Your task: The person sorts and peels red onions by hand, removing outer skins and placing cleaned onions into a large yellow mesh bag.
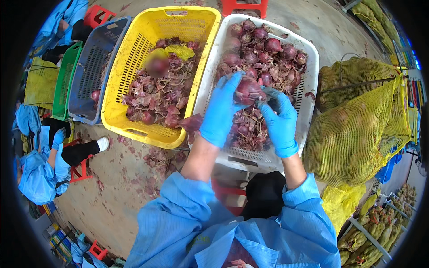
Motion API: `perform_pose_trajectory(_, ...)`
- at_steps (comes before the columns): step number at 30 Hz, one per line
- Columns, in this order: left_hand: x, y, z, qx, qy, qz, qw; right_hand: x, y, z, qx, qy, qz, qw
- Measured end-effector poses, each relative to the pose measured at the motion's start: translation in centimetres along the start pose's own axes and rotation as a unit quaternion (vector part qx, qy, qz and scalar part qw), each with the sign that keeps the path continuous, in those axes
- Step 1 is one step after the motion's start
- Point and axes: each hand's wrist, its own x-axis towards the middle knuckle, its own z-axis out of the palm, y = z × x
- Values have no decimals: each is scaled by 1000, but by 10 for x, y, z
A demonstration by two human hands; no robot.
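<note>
Above the white basket (311, 96), my left hand (222, 109) is wrapped round a large red onion (248, 91). My right hand (281, 118) meets it from the other side, thumb and fingers pinched at the onion's narrow end. A small bright red bit shows just above those right fingertips; what it belongs to I cannot make out. Both hands wear blue gloves. Beneath them the white basket holds several whole red onions (273, 45) in its far part and loose dry skins (250, 134) in its near part.
On the left stands a yellow basket (117, 96) of onion skins with some onions, then a blue-grey basket (82, 76) and a green one (60, 89). Yellow mesh sacks (353, 138) crowd the right. Other people in blue (40, 174) sit at left. Skins litter the floor (107, 196).
</note>
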Motion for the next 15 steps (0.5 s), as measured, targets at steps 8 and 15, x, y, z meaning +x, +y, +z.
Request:
perform_pose_trajectory(8, 4, 0, -7, -80, -84, -44, 992, 3, 2, -10, 88, 29, 41, 995)
perform_pose_trajectory(15, -7, 13, 4, 120, 22, 48, 991, 19, -23, -18, -90, 10, -108, 990)
